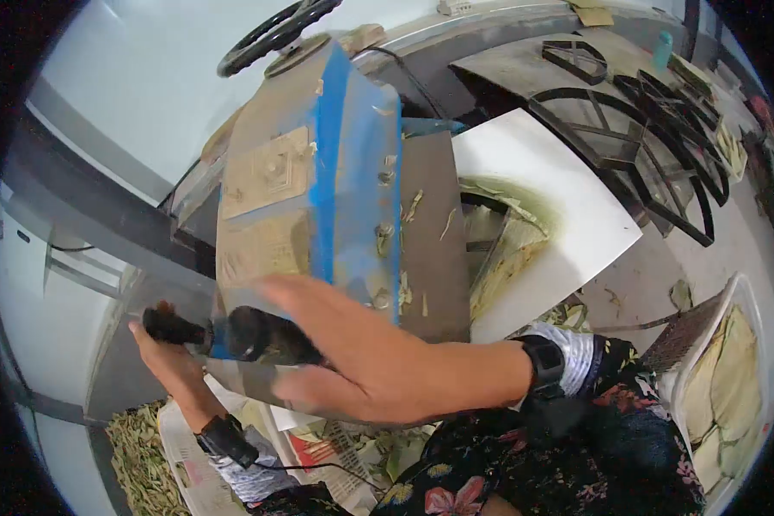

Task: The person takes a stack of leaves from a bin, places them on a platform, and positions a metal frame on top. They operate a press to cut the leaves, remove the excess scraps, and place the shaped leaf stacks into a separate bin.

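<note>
A blue and brown metal machine stands in front of me, dusty and worn, with two black handles at its near end. My left hand is around the left black handle, its fingertips partly hidden behind it. Beside the right black handle, my right hand is blurred, with thumb and fingers spread apart on either side of it. A white sheet with a green-brown stain and leaf pieces lies to the right of the machine.
Black metal frames lie on the table at the upper right. A black handwheel is at the top. A white basket of flat leaves stands at the right. Dried leaf scraps are heaped at the lower left, beside another basket.
</note>
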The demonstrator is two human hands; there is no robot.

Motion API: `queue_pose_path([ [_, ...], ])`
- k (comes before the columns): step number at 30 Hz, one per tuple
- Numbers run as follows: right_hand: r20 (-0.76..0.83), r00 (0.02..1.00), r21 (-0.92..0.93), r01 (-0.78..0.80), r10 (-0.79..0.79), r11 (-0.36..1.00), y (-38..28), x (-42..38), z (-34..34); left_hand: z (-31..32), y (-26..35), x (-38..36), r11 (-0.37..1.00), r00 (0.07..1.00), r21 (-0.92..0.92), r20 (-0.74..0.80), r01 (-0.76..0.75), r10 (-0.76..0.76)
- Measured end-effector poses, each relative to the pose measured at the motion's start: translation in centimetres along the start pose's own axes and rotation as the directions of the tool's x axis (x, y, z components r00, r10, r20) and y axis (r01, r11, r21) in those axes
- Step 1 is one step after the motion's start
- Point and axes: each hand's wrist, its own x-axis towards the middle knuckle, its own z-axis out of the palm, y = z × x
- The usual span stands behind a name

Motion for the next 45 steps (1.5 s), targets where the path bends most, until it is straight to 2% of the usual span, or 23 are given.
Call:
queue_pose_path([
  [1, 0.049, 0.989, 0.149, -0.143, 0.137, 0.978, -0.4, 0.8, -0.3, 2.2, 1.1, -2.0, 0.997, 0.999, -0.077, -0.036, 0.016, -0.019],
  [2, 0.117, 0.957, 0.289, -0.287, 0.264, 0.913, -0.7, 1.2, -0.9, 2.5, 1.1, -2.4, 0.997, 0.999, -0.077, -0.028, 0.016, -0.018],
  [3, 0.108, 0.958, 0.288, -0.286, 0.266, 0.914, -0.9, 1.6, -1.8, 2.6, 1.1, -3.2, 0.984, 0.999, -0.179, 0.053, 0.013, -0.004],
  [4, 0.169, 0.92, 0.306, -0.389, 0.353, 0.869, -1.1, 2.1, -2.8, 2.9, 1.2, -3.7, 0.96, 0.991, -0.28, 0.131, 0.02, 0.017],
  [5, 0.234, 0.871, 0.316, -0.489, 0.432, 0.813, -1.1, 2.2, -3.5, 3.4, 1.4, -4.4, 0.953, 0.99, -0.3, 0.141, 0.045, -0.002],
  [6, 0.231, 0.87, 0.315, -0.49, 0.435, 0.813, -1.0, 2.1, -4.1, 3.7, 1.6, -4.9, 0.953, 0.99, -0.3, 0.144, 0.048, -0.004],
  [8, 0.152, 0.897, 0.409, -0.44, 0.416, 0.799, -0.7, 1.7, -4.9, 4.0, 2.0, -5.8, 0.964, 0.959, -0.261, 0.283, 0.056, 0.021],
  [11, 0.208, 0.883, 0.481, -0.468, 0.422, 0.741, -0.5, 1.5, -6.7, 5.4, 1.6, -7.8, 0.956, 0.973, -0.293, 0.221, 0.002, 0.065],
  [15, 0.217, 0.88, 0.526, -0.471, 0.424, 0.708, 0.0, 0.7, -8.3, 6.8, 1.3, -10.0, 0.962, 0.976, -0.274, 0.208, 0.003, 0.056],
  [17, 0.194, 0.88, 0.462, -0.471, 0.433, 0.751, 0.1, 0.3, -9.4, 7.8, 1.4, -11.4, 0.964, 0.991, -0.266, 0.126, -0.003, 0.038],
  [20, 0.204, 0.849, 0.437, -0.525, 0.487, 0.731, -0.4, 0.0, -11.1, 8.6, 0.6, -12.5, 0.959, 0.982, -0.278, 0.157, -0.054, 0.101],
  [24, 0.204, 0.852, 0.393, -0.522, 0.482, 0.757, 0.0, -0.7, -12.7, 9.9, 0.4, -14.2, 0.965, 0.99, -0.259, 0.119, -0.043, 0.076],
  [27, 0.169, 0.863, 0.448, -0.497, 0.476, 0.743, 0.7, -1.5, -13.3, 10.2, -0.5, -14.9, 0.957, 0.974, -0.284, 0.191, -0.064, 0.122],
  [29, 0.14, 0.875, 0.431, -0.475, 0.464, 0.767, 1.1, -1.7, -13.3, 10.5, -0.7, -15.2, 0.962, 0.982, -0.261, 0.144, -0.085, 0.125],
  [33, 0.095, 0.857, 0.411, -0.498, 0.507, 0.764, 0.9, -2.0, -13.0, 10.4, -0.9, -15.4, 0.954, 0.969, -0.292, 0.208, -0.069, 0.134],
  [35, 0.096, 0.849, 0.406, -0.509, 0.519, 0.759, 0.7, -1.8, -12.9, 10.9, -0.7, -15.6, 0.954, 0.982, -0.28, 0.126, -0.103, 0.143],
  [42, -0.012, 0.851, 0.395, -0.478, 0.524, 0.785, 0.1, -1.7, -11.3, 10.3, -0.7, -14.1, 0.948, 0.97, -0.261, 0.114, -0.181, 0.216],
  [45, -0.024, 0.854, 0.3, -0.489, 0.519, 0.819, -0.8, -1.2, -8.8, 8.7, -0.3, -11.8, 0.94, 0.971, -0.291, 0.099, -0.18, 0.217],
])
